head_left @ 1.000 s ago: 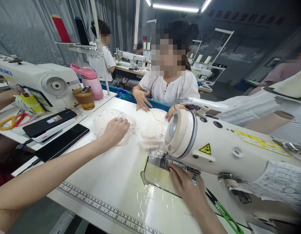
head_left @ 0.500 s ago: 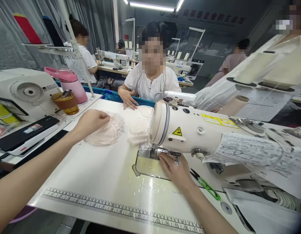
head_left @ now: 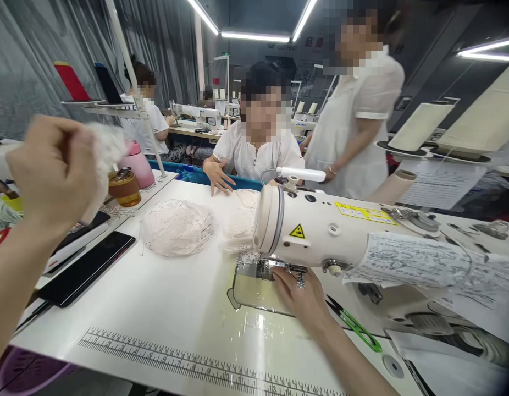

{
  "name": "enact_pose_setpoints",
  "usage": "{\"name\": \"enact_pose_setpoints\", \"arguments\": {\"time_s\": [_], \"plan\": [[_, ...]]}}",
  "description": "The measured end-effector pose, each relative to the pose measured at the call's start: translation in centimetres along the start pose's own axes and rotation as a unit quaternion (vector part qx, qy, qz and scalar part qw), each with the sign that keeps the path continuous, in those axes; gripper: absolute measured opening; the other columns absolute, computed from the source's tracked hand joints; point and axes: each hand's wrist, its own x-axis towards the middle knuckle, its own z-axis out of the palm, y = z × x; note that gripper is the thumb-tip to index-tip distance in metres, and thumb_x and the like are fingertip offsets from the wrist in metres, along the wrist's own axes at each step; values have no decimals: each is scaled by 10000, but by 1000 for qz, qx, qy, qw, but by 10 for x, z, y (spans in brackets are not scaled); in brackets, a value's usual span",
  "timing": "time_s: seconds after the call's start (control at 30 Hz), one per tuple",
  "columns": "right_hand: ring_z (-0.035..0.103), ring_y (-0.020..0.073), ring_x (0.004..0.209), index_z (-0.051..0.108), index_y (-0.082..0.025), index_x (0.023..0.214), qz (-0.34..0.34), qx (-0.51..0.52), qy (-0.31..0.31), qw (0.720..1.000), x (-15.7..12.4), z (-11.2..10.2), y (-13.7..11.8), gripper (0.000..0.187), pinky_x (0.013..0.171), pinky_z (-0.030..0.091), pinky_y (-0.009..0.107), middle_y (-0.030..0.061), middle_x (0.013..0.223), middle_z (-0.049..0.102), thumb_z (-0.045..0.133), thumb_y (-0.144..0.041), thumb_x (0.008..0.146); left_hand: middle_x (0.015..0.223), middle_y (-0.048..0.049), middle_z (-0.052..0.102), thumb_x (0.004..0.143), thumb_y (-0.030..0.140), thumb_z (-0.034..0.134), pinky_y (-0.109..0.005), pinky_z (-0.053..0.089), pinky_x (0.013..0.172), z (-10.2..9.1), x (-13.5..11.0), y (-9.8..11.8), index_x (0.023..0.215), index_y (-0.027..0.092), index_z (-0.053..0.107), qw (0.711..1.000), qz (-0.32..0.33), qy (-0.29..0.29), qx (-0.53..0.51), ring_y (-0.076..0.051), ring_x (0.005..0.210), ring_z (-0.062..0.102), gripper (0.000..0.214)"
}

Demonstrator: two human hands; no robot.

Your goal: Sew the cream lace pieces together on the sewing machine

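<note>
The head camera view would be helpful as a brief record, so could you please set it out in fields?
Left hand: raised, holding pale cloth piece
Right hand: under the sewing machine head, grip unclear
Left of machine: pale fabric pile, black phone
Right of right hand: green-handled snips on the table
Near edge: ruler scale
Far edge: co-worker's hand

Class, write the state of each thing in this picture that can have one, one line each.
Left hand, closed on pale cloth
Right hand, partly hidden at sewing machine
Round fabric pile, lying on tabletop
Phone, flat, screen dark
Green snips, lying on tabletop
Amber cup, upright
Ceiling lights, lit
</note>
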Motion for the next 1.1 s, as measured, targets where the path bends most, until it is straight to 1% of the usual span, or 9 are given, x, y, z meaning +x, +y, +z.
{"name": "enact_pose_setpoints", "arguments": {"time_s": [0.07, 0.13, 0.3, 0.37, 0.47, 0.57, 0.7, 0.87, 1.1], "plan": [[584, 145, 580, 721, -231, 968, 4, 3, -3, 1000, 0, 0, 0, 206, 629, 414, 268, 10, 613, 655, 519, -209, 929, 747, 33, 545, 907, 481, 398, -238, 391, 666, -14, -22, 16, 950, 194, 595, 984, 49, -168, 19, -116, 662, 508, 351], [582, 142, 569, 720, -226, 971, 6, 9, -5, 1000, 0, -1, 1, 207, 632, 420, 271, 11, 619, 659, 518, -211, 931, 710, 41, 569, 898, 518, 425, -209, 371, 583, -20, -51, 36, 900, 210, 596, 926, 52, -357, -116, -115, 620, 510, 353], [600, 154, 594, 724, -210, 978, 13, 23, -16, 1000, 3, -2, 0, 230, 624, 433, 278, 28, 658, 680, 502, -181, 924, 686, 20, 573, 960, 523, 370, -219, 405, 501, 6, -123, 87, 857, 220, 575, 767, -27, -524, -369, -132, 597, 535, 380], [589, 153, 578, 728, -205, 957, 22, 24, -23, 999, 3, -2, 0, 245, 603, 429, 276, 36, 666, 682, 486, -183, 929, 708, 20, 608, 989, 422, 346, -218, 433, 518, 28, -146, 98, 830, 218, 560, 758, 38, -545, -356, -135, 619, 574, 336], [559, 152, 546, 727, -183, 892, 45, 22, -26, 998, 1, 0, 1, 267, 570, 411, 273, 42, 640, 667, 462, -175, 928, 650, 10, 615, 995, 298, 345, -242, 429, 485, 52, -172, 107, 793, 198, 557, 799, 140, -533, -243, -149, 534, 570, 309], [555, 151, 570, 717, -182, 898, 64, 16, -30, 997, -2, 0, 0, 262, 575, 406, 266, 35, 639, 653, 460, -133, 898, 833, -67, 688, 968, 209, 408, -325, 524, 623, 58, -192, 114, 882, 171, 602, 838, 252, -437, -207, -209, 719, 656, 216], [570, 132, 656, 692, -225, 989, 17, 66, -32, 997, -1, -7, -6, 338, 646, 419, 264, 5, 756, 687, 441, -47, 848, 1062, -116, 704, 927, 177, 486, -361, 576, 787, 56, -216, 119, 1085, 129, 634, 813, 434, -327, -209, -240, 979, 668, 221], [617, 126, 883, 685, -213, 947, -53, 94, -67, 992, 1, -13, -15, 328, 709, 399, 274, -12, 982, 726, 421, -35, 865, 1249, -165, 641, 952, 254, 467, -398, 557, 902, 65, -231, 117, 1228, 26, 593, 810, 474, -292, -187, -294, 1165, 603, 379], [595, 123, 816, 669, -216, 1097, -35, 40, -140, 989, -3, -7, -14, 324, 691, 388, 288, 7, 1088, 694, 468, -80, 882, 1410, -156, 510, 968, 356, 399, -459, 493, 1003, 71, -226, 111, 1382, 62, 478, 802, 424, -371, -198, -306, 1295, 499, 514]]}}
